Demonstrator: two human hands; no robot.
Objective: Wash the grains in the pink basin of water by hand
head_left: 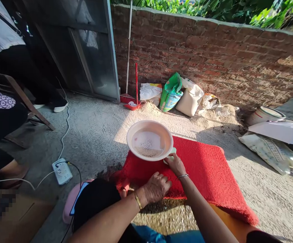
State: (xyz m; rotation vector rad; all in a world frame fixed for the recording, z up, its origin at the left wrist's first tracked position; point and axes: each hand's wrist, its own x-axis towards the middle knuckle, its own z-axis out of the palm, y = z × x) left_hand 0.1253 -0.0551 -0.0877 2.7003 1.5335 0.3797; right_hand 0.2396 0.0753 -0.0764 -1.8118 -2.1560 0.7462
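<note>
A pale pink basin with water in it stands at the far left part of a red shaggy mat. My right hand, with a bangle on the wrist, is at the basin's near right side, fingers closed on a small pale green object. Most of that object is hidden by the hand and the rim. Nearer to me, my left hand lies over the mat's near edge with its fingers curled in; whatever is under them is hidden. A gold bracelet circles the left wrist.
Sacks, including a green bag, lean by the brick wall. A red dustpan stands near the metal door. At left are a power strip with cables, a wooden chair and people's legs. A bucket stands right.
</note>
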